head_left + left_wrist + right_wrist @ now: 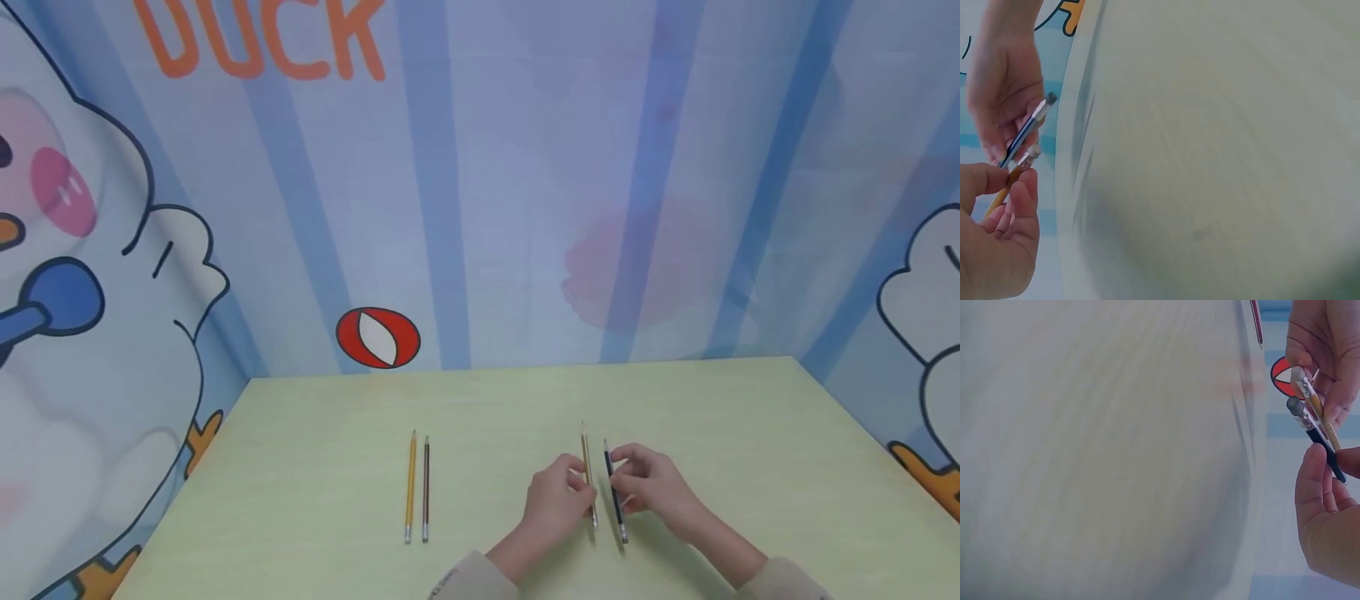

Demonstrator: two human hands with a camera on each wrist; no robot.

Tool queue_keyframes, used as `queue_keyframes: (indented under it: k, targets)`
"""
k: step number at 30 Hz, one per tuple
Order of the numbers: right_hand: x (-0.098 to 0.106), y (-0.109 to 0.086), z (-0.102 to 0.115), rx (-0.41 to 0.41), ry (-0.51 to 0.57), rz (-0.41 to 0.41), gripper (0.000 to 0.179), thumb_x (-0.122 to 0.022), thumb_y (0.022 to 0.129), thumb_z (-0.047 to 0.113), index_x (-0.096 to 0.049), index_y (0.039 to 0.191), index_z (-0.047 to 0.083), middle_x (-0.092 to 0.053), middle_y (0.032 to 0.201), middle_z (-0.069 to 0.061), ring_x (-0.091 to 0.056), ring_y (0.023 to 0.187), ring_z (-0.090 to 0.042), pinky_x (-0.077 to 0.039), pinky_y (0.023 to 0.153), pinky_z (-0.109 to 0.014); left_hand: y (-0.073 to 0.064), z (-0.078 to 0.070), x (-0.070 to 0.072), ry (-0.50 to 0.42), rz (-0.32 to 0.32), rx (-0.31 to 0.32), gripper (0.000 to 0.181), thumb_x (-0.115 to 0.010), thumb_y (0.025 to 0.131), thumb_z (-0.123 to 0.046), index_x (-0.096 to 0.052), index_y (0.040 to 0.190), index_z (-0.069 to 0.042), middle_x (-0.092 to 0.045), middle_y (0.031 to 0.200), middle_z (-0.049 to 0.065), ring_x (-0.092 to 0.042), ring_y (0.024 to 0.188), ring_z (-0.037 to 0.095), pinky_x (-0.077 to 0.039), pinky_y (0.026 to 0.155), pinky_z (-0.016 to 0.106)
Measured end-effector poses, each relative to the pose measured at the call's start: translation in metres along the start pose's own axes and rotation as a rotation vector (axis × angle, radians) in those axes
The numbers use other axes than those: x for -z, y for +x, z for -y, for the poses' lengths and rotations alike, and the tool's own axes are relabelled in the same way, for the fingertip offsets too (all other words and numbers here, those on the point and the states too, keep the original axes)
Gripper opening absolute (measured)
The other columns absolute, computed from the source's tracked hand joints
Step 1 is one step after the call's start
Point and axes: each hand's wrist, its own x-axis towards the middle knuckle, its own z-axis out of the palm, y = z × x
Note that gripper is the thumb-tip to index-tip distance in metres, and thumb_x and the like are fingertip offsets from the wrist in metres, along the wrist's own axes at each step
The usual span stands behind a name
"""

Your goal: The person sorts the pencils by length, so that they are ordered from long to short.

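My left hand (558,498) pinches a gold-yellow pencil (587,458) between thumb and fingers, its tip pointing away from me. Just to the right, my right hand (656,486) pinches a dark blue pencil (615,500). Both pencils are raised off the table, side by side with a small gap in the head view. Their eraser ends point toward me. The right wrist view shows the grey eraser of the dark pencil (1316,434) close to the pale eraser of the yellow pencil (1316,403). Fingers cover part of each shaft.
On the left half of the pale green table (315,467) lie a yellow pencil (411,483) and a dark red pencil (426,492), nearly parallel. Behind the table stands a blue striped backdrop (510,208) with printed cartoon figures.
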Motion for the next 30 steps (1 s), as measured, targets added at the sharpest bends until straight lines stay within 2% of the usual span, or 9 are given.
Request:
queue_keyframes:
  k: [5, 10, 21, 25, 30]
  targets:
    - [-0.001, 0.0, -0.002, 0.005, 0.008, 0.018, 0.04, -0.054, 0.081, 0.006, -0.041, 0.115, -0.01, -0.055, 0.077, -0.002, -0.056, 0.065, -0.012, -0.05, 0.057, -0.029, 0.005, 0.004, 0.02, 0.013, -0.015, -0.014, 0.025, -0.061, 0.078, -0.009, -0.055, 0.103, -0.006, -0.059, 0.072, -0.004, -0.057, 0.053, 0.005, -0.042, 0.048, 0.018]
    - [-0.002, 0.0, -0.002, -0.002, 0.012, 0.018, 0.04, -0.054, 0.081, 0.005, -0.04, 0.115, -0.01, -0.054, 0.077, -0.002, -0.055, 0.065, -0.012, -0.05, 0.057, -0.028, 0.006, 0.016, 0.044, 0.034, -0.041, -0.044, 0.027, -0.06, 0.079, -0.008, -0.055, 0.104, -0.002, -0.06, 0.072, -0.001, -0.058, 0.053, 0.006, -0.043, 0.048, 0.019]
    - [-0.002, 0.002, -0.003, -0.014, 0.006, 0.007, 0.04, -0.054, 0.081, 0.006, -0.04, 0.115, -0.01, -0.054, 0.077, -0.002, -0.055, 0.065, -0.012, -0.05, 0.057, -0.028, 0.005, 0.044, 0.103, 0.112, -0.077, 0.004, 0.028, -0.06, 0.079, -0.009, -0.054, 0.104, 0.001, -0.061, 0.071, 0.004, -0.06, 0.053, 0.011, -0.044, 0.051, 0.023]
    - [-0.003, 0.003, -0.004, -0.016, 0.005, 0.009, 0.039, -0.054, 0.081, 0.005, -0.041, 0.115, -0.009, -0.054, 0.076, -0.001, -0.056, 0.065, -0.012, -0.05, 0.057, -0.028, 0.001, 0.05, 0.117, 0.14, -0.08, 0.026, 0.027, -0.061, 0.079, -0.008, -0.054, 0.104, 0.002, -0.06, 0.071, 0.004, -0.06, 0.053, 0.011, -0.045, 0.051, 0.023]
    - [-0.003, 0.004, -0.004, -0.013, 0.008, 0.018, 0.039, -0.054, 0.082, 0.006, -0.041, 0.115, -0.009, -0.053, 0.076, -0.001, -0.055, 0.064, -0.012, -0.05, 0.057, -0.028, -0.006, 0.056, 0.127, 0.167, -0.066, 0.042, 0.026, -0.06, 0.078, -0.005, -0.054, 0.102, 0.004, -0.061, 0.071, 0.005, -0.06, 0.053, 0.011, -0.047, 0.05, 0.023]
